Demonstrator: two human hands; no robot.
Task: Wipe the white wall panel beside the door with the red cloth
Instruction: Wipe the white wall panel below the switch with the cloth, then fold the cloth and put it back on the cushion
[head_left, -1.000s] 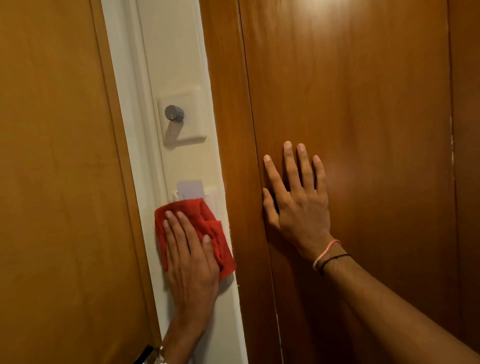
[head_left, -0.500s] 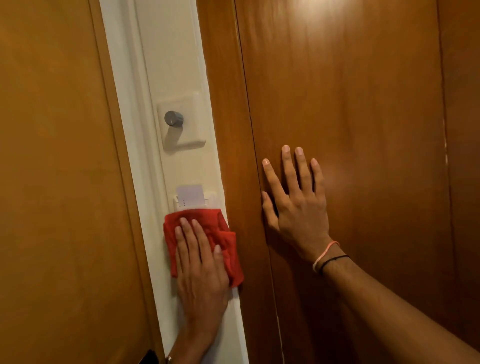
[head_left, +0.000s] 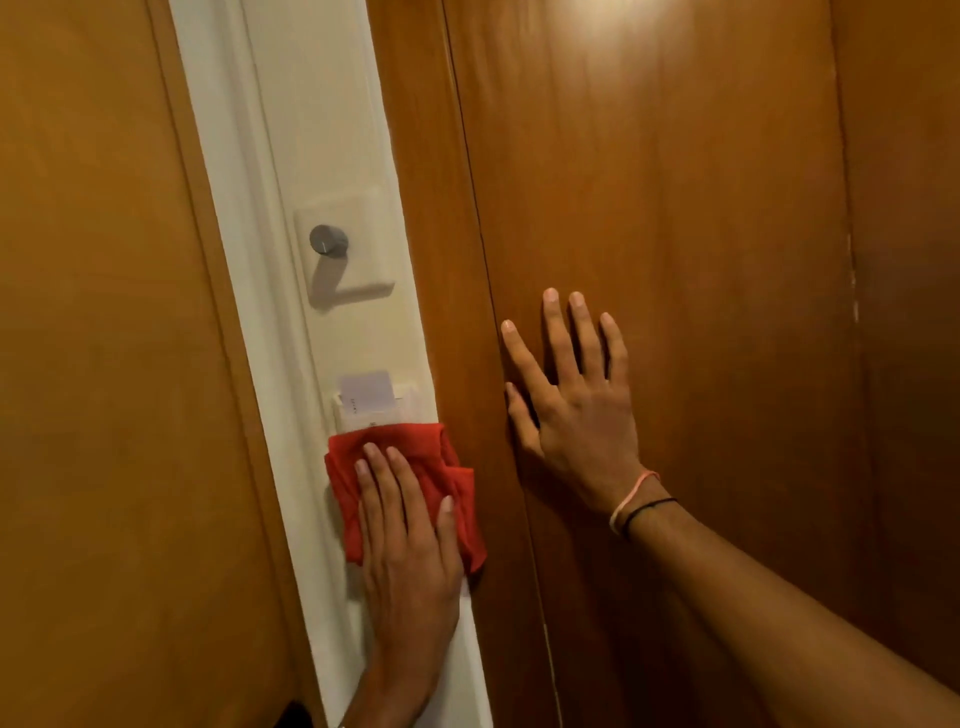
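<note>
Scene: a narrow white wall panel (head_left: 332, 156) runs top to bottom, tilted in the view, between a wood surface on the left (head_left: 93, 364) and a wooden door (head_left: 675, 208) on the right.
Left hand: the left hand (head_left: 408, 545) lies flat, palm to the wall, fingers straight and close together, pressing the red cloth (head_left: 415, 457) against the panel. It does not grip the cloth; it pins it under the palm and fingers.
Red cloth: bunched and folded, low on the white panel. Its top edge touches the lower edge of the card holder. Its right side reaches past the panel's right edge onto the wooden door frame (head_left: 441, 260). Its left side stops short of the white moulded strip (head_left: 228, 208) along the panel's left side.
Right hand: the right hand (head_left: 576, 410) rests open on the door, fingers spread and pointing up, holding nothing. Its thumb lies close to the seam between door and frame. Two thin bands, one pink and one black (head_left: 636, 501), circle the wrist.
Card holder: a small white holder (head_left: 382, 410) with a pale card (head_left: 366, 389) standing in its slot, just above the cloth.
Dial plate: a square white plate (head_left: 358, 244) with a grey round knob (head_left: 328, 240), higher on the panel, well apart from the cloth.
Open room on the panel: bare white surface shows between the plate and the card holder, above the plate to the top of the view, and below the left hand towards the bottom edge.
Edges: the panel is barely wider than the cloth, so wood trim sits close on both sides.
</note>
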